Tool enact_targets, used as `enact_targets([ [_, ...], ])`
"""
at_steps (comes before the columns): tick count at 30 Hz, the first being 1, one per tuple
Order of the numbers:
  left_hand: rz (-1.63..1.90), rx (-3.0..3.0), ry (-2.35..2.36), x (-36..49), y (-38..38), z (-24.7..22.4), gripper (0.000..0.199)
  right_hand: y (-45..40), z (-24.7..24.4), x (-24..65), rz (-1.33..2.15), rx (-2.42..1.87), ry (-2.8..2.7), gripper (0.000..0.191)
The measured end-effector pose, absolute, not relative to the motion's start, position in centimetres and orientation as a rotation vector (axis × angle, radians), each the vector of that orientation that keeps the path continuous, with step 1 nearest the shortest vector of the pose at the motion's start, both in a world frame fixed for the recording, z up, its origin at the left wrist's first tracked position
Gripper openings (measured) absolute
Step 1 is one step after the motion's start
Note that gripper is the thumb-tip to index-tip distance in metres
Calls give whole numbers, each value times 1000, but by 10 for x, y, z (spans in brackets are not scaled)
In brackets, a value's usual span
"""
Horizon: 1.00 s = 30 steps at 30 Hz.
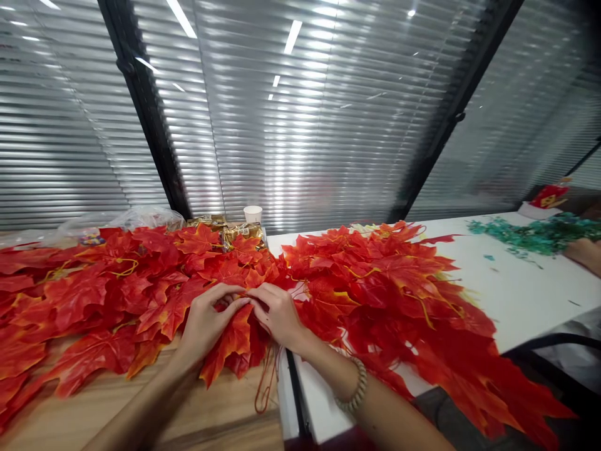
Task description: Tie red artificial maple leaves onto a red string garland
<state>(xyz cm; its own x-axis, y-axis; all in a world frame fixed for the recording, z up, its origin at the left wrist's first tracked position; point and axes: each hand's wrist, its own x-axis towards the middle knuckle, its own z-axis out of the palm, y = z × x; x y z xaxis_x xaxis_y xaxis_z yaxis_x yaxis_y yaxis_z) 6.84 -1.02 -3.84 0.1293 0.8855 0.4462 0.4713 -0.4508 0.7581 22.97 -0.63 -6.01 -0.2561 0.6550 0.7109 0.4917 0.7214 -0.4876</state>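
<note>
My left hand (211,318) and my right hand (278,313) meet at the middle of the table, fingertips nearly touching. Both are closed in a pinch at the top of a red artificial maple leaf (235,341), which hangs toward me below the fingers. The exact point they grip is small and partly hidden by the fingers. A thin red cord (264,391) dangles in a loop below my right hand. Red-orange maple leaves lie heaped on either side, one pile (101,291) to the left and another (399,300) to the right.
A wood-grain table (211,419) adjoins a white table (521,282). A paper cup (252,214), gold packets (241,233) and a clear plastic bag (148,218) stand behind the leaves. At far right, another person's hand (585,255) is by green foliage (539,235). Blinds and glass rise behind.
</note>
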Motion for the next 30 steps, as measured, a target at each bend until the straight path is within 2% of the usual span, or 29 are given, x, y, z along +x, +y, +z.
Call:
enact_targets([
  [8, 1255, 2318, 1252, 69, -8, -37, 13, -6, -55, 231, 198, -867, -1833, 18],
  [20, 1223, 2347, 1330, 68, -8, -31, 11, -7, -53, 231, 280, -943, -1794, 15],
  [30, 1324, 2259, 1366, 63, -5, -36, 17, 0, -64, 230, 329, -985, -1721, 30],
])
